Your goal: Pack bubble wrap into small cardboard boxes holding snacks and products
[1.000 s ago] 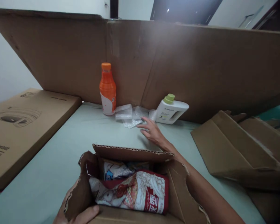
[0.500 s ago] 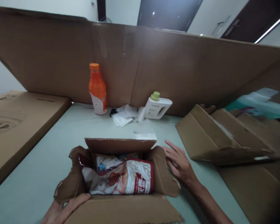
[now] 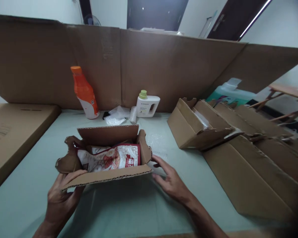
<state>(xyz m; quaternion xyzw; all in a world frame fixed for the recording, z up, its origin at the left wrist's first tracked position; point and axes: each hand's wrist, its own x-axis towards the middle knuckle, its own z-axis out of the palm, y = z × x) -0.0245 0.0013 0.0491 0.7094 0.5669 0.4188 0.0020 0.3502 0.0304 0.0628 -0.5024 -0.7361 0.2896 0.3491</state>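
Cardboard box (image 3: 106, 155) with open flaps is standing near the front edge of the table (image 3: 129, 205), and I am holding it from both sides so it is not sliding. My left hand (image 3: 61, 196) is closing on the front-left corner, thumb above and fingers under the near flap. My right hand (image 3: 171, 181) is lying loosely open at the right side, fingertips touching the front-right corner. Inside, a red and white packet (image 3: 109, 158) is lying flat. At the back edge, an orange bottle (image 3: 84, 92), crumpled plastic wrap (image 3: 116, 114) and a white jug (image 3: 146, 105) are standing against a cardboard wall (image 3: 164, 62). Flattened cartons (image 3: 238, 145) are resting to the right.
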